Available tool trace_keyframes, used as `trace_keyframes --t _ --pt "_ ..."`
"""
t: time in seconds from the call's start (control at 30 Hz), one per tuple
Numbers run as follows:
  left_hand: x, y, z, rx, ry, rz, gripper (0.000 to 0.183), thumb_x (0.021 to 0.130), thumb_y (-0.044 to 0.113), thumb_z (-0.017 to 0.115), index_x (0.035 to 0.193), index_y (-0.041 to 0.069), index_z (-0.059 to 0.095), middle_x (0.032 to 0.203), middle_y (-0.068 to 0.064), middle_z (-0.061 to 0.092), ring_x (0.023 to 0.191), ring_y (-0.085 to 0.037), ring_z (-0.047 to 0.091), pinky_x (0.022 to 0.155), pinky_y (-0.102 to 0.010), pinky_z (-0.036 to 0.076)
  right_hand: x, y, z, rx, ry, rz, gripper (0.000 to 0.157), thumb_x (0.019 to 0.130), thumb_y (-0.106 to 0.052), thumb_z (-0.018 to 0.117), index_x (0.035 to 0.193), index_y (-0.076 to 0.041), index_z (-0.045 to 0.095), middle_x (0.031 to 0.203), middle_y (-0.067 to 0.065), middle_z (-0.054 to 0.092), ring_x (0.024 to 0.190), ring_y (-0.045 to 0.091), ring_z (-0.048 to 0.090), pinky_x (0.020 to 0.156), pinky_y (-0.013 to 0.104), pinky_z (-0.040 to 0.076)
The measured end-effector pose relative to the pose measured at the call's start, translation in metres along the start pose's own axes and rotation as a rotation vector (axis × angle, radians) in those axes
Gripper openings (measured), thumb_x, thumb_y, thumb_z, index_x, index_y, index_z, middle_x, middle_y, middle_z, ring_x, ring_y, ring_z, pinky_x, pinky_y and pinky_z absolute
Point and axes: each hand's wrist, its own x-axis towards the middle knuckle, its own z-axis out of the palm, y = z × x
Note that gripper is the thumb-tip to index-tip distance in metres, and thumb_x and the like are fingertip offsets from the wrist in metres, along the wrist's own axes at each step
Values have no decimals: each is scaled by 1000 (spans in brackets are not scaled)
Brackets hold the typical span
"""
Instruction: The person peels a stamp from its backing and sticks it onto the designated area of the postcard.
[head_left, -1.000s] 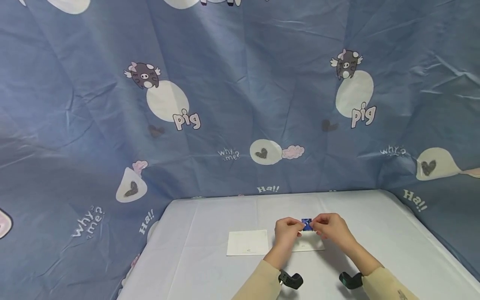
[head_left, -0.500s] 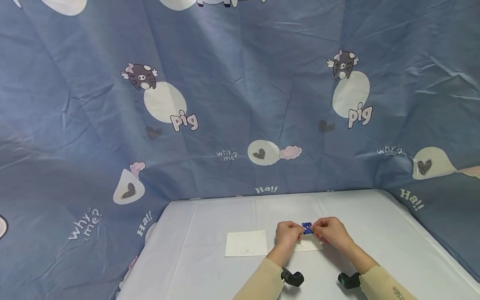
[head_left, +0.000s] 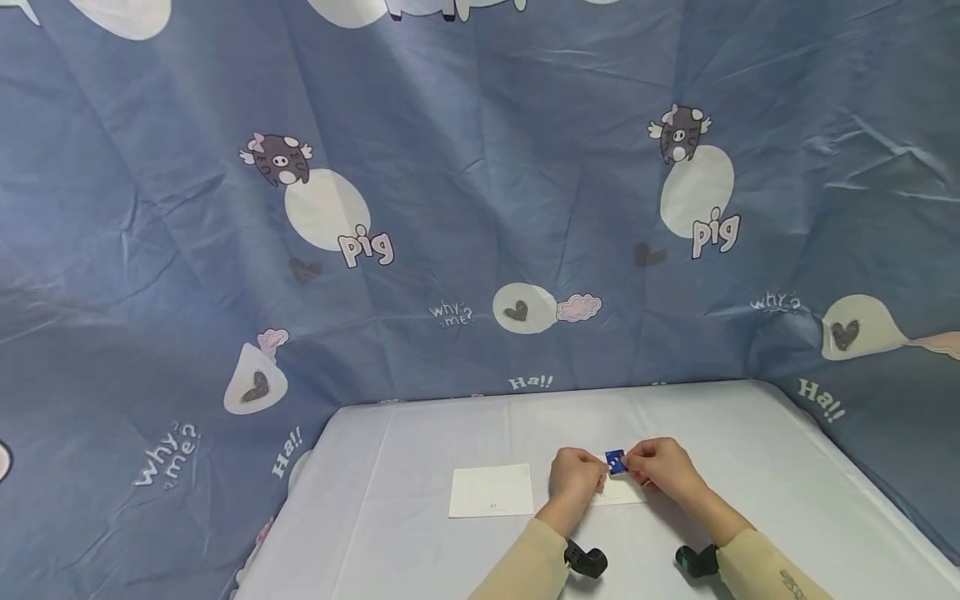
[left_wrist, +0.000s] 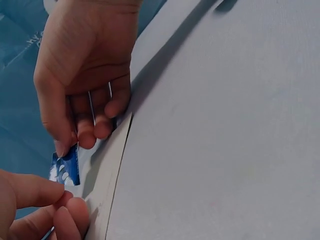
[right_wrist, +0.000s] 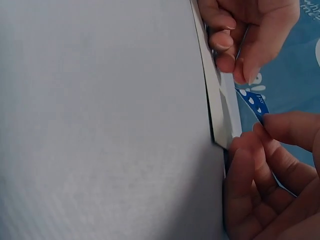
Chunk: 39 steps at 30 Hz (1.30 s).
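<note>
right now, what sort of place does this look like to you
Probably a makeshift workspace, perhaps arranged for filming: a table covered in white cloth, a blue cartoon-pig curtain hung behind it, and a black device strapped to a wrist.

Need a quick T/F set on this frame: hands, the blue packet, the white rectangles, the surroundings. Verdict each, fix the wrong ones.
1. The right hand pinches the blue packet. True.
2. The left hand lies flat on the left white rectangle. False: its fingers are curled, close to the packet.
3. The right white rectangle is partly hidden in the head view. True.
4. The packet lies flat on the left white rectangle. False: it is up at the fingertips, to the right of that rectangle.
5. The blue cloth behind the table shows the word "pig". True.
</note>
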Motion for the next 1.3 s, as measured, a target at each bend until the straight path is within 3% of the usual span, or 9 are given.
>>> trace_keyframes --t 0.33,0.63,0.97,1.3 --pt "-2 -1 -1 65 16 37 14 73 9 81 65 16 71 49 12 56 39 -1 52 49 -22 44 3 6 -1 -23 22 28 8 87 -9 71 84 -2 73 65 3 63 58 16 60 50 30 52" --pt "-1 -2 -3 65 -1 45 14 74 10 82 67 16 71 47 10 56 39 -2 52 51 -23 43 9 7 -1 -64 13 42 10 87 -11 72 80 -4 72 62 3 61 54 14 58 48 27 50" --pt "5 -12 3 135 18 144 19 66 6 78 63 21 67 44 16 49 46 -7 49 50 -26 38 10 4 0 -110 20 50 11 84 -12 74 76 -5 70 60 2 59 50 13 56 46 27 49" --pt "2 -12 2 173 27 252 24 61 -1 76 78 14 75 57 14 52 53 -6 45 48 -27 34 14 7 2 -162 27 42 15 81 -13 75 71 -6 66 56 2 57 45 12 53 44 25 46"
